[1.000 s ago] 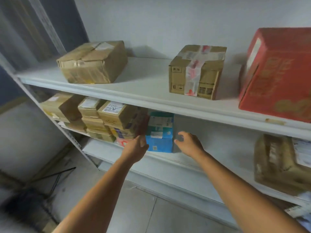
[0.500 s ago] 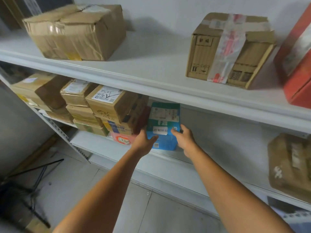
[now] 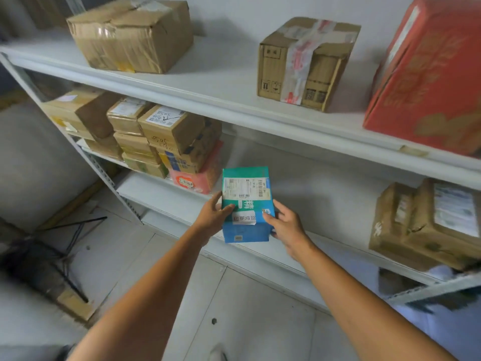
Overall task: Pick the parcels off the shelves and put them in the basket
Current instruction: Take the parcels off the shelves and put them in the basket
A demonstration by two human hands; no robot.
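Grip: left hand [image 3: 213, 217] and right hand [image 3: 286, 225] clasp the blue parcel [image 3: 246, 204] by its sides, at the front edge of the white lower shelf [image 3: 320, 204]. Brown boxes [image 3: 166, 128] stacked just left. Upper shelf [image 3: 221, 74] white; floor [image 3: 247, 308] grey tile; wall [image 3: 223, 14] pale.

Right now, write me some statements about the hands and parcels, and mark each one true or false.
1. The left hand and the right hand both hold the blue parcel. True.
2. The taped box stands on the upper shelf. True.
3. The red box stands left of the taped box. False: it stands to its right.
4. The blue parcel bears no label. False: white labels cover part of its face.
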